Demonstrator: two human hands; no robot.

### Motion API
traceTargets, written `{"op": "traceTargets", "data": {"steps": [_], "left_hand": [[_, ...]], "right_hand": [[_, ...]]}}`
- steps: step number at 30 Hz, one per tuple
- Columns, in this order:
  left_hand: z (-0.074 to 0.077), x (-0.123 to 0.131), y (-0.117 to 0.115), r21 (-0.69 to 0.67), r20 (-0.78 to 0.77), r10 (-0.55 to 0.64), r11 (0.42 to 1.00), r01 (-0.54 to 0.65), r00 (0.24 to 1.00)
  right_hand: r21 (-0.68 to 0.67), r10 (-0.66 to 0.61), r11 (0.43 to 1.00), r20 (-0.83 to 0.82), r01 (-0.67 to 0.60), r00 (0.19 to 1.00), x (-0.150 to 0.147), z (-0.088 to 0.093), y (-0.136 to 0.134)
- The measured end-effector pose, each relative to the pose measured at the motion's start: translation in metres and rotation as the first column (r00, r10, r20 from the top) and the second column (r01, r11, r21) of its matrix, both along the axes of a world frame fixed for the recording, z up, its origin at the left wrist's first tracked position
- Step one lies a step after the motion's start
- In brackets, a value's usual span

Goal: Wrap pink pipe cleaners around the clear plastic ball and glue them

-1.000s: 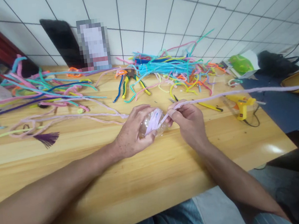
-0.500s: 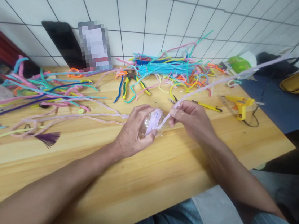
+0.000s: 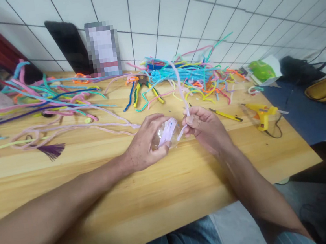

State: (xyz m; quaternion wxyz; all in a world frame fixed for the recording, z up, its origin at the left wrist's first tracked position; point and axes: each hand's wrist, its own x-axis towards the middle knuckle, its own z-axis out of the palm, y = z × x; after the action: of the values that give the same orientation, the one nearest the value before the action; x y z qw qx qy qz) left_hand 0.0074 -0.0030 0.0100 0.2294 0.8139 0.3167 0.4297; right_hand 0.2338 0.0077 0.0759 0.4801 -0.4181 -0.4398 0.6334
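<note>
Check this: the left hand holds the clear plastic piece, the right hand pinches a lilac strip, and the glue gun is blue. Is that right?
No: the head view shows the glue gun is yellow, not blue. The left hand holds the clear plastic piece and the right hand pinches a lilac strip.

The left hand (image 3: pixel 142 143) holds what looks like a clear ball (image 3: pixel 156 138); the right hand (image 3: pixel 207 127) pinches a lilac strand (image 3: pixel 179 82).

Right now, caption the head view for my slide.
Left hand holds a clear rounded plastic piece banded with lilac strips; right hand pinches a lilac pipe cleaner, pliers beyond.
</note>
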Motion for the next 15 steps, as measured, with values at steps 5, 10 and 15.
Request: {"op": "traceTargets", "data": {"steps": [5, 10, 15], "left_hand": [[-0.001, 0.001, 0.000, 0.030, -0.003, 0.009, 1.000, -0.009, 1.000], [-0.001, 0.002, 0.000, 0.044, 0.010, 0.013, 0.999, -0.014, 1.000], [-0.001, 0.002, 0.001, 0.046, 0.018, 0.004, 0.999, -0.005, 1.000]], "right_hand": [[0.003, 0.032, 0.999, -0.033, -0.032, 0.999, -0.001, -0.010, 0.000], [0.040, 0.023, 0.999, -0.008, -0.022, 1.000, -0.003, -0.014, 0.000], [0.079, -0.066, 0.995, 0.020, 0.064, 0.998, -0.008, -0.015, 0.001]]}}
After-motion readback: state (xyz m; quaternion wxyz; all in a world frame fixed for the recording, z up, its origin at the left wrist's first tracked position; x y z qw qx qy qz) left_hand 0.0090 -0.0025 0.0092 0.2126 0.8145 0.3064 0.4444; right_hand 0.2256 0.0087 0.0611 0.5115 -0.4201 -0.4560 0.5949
